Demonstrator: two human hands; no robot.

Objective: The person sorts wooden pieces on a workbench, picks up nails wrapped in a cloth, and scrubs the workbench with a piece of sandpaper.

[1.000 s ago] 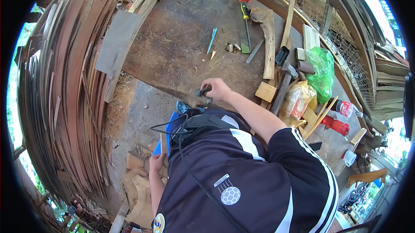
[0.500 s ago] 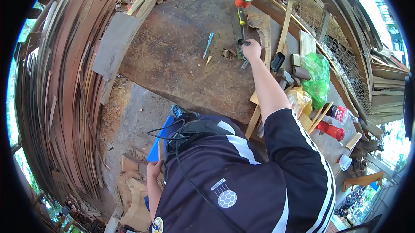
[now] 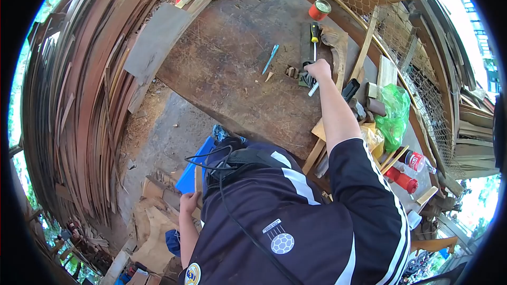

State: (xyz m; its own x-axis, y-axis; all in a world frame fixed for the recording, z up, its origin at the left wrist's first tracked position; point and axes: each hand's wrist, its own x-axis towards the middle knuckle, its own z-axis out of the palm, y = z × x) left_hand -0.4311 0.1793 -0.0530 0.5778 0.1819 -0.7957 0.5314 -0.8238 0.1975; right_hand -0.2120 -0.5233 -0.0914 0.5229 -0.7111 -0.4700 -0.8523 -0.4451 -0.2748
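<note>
right hand (image 3: 319,68) reaches out over the workbench (image 3: 227,79) and left hand (image 3: 188,201) hangs low at my side, the two well apart. under my right fingers sits a small dark object (image 3: 305,79), between one and two o'clock from my belt; they curl over it and hide part of it, so i cannot tell whether they are clamped or merely resting. my left is closed on a wooden strip (image 3: 198,179) lying close along my body, probably for steadiness, which leaves the other arm free. reading the clock from the dark object, a screwdriver (image 3: 315,35) lies at twelve, handle away from me, with a red tin (image 3: 318,10) past it. wood bits (image 3: 291,71) lie near nine and a blue pen (image 3: 271,59) at ten, spaced so that each looks easy to pick up. a curved wooden piece (image 3: 340,47) fills two o'clock; a ruler (image 3: 313,89) pokes out near five, beside my wrist. past my forearm, a black case (image 3: 350,89) at three, a green bag (image 3: 395,113) at four and a red bottle (image 3: 402,180) beyond crowd that side, so a wide elbow swing might catch them. a black cable (image 3: 223,200) trails down my shirt and could snag.
</note>
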